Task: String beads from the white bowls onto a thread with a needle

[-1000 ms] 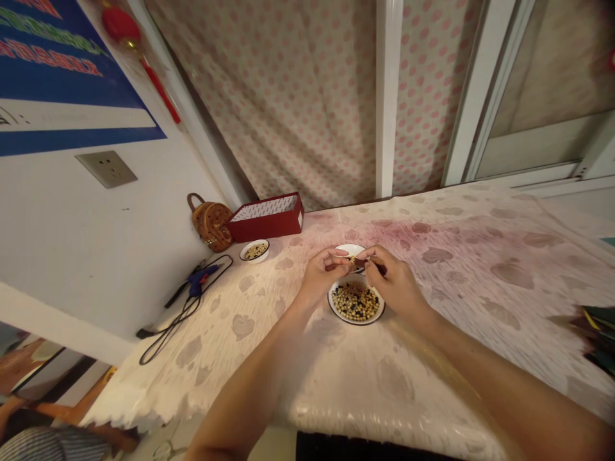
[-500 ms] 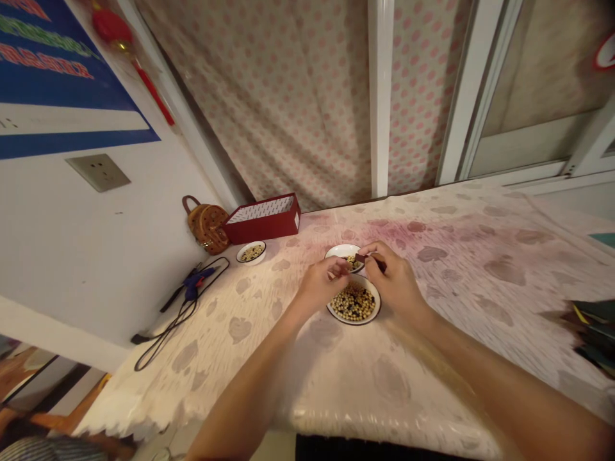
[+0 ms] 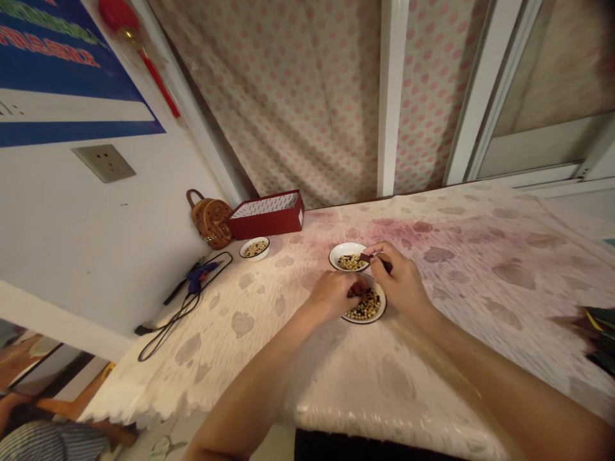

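Observation:
A white bowl of mixed yellow and dark beans [image 3: 369, 307] sits on the table in front of me. My left hand [image 3: 334, 296] reaches into it with fingers curled down over the beans. My right hand [image 3: 401, 280] rests beside the bowl's right rim, pinched on a small dark brown stick-like piece [image 3: 366, 257]. Just behind lies a second white bowl [image 3: 348, 257] with yellow beans. A third small bowl [image 3: 254, 248] of beans stands farther left.
The table carries a leaf-patterned cloth [image 3: 446, 269] under clear plastic. A red box [image 3: 266, 215] and a brown woven bag [image 3: 210, 219] stand at the back left. A blue glue gun with black cable [image 3: 192, 285] lies near the left edge. Dark papers [image 3: 596, 330] lie at the far right.
My left hand has dropped from meeting the right hand above the bowls down into the near bowl. The right hand stays pinched on the dark piece.

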Action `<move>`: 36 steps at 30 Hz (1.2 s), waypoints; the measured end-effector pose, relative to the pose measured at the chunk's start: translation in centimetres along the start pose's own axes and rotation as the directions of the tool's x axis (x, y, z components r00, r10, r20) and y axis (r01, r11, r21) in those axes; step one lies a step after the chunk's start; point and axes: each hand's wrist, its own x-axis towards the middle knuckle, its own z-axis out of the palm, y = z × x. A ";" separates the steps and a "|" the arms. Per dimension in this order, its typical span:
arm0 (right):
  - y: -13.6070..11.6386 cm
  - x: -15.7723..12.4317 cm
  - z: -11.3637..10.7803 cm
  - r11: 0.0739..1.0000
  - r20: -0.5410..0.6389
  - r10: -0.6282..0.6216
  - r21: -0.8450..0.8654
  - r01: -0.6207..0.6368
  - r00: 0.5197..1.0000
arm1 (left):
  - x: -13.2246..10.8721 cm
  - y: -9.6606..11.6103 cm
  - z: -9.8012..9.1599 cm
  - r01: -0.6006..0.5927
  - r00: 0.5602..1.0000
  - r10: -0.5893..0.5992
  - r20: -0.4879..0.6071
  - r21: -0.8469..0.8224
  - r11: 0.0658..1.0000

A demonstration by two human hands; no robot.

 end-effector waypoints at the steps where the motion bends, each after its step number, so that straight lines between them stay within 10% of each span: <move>1: 0.0 0.0 0.0 1.000 0.001 0.003 -0.002 -0.003 1.000 | 0.0 0.0 0.1 0.005 1.000 -0.005 -0.005 -0.005 1.000; 9: -0.3 -0.1 -0.2 1.000 0.011 -0.002 0.007 0.002 1.000 | 0.0 -0.4 0.2 0.055 0.985 -0.099 -0.138 -0.291 0.955; 14: -0.4 -0.3 -0.2 0.998 0.053 -0.043 0.037 0.041 0.998 | 0.6 -1.5 0.1 0.009 0.966 -0.228 -0.124 -0.863 0.505; 20: -0.3 -0.4 0.0 0.994 0.101 -0.085 0.071 0.078 0.991 | 0.9 -1.8 -0.2 0.052 0.947 -0.321 0.007 -0.990 0.130; 36: -0.6 -0.3 -0.1 0.994 0.124 -0.102 0.056 0.096 0.987 | 0.8 -1.9 0.2 0.058 0.952 -0.306 -0.014 -0.972 0.226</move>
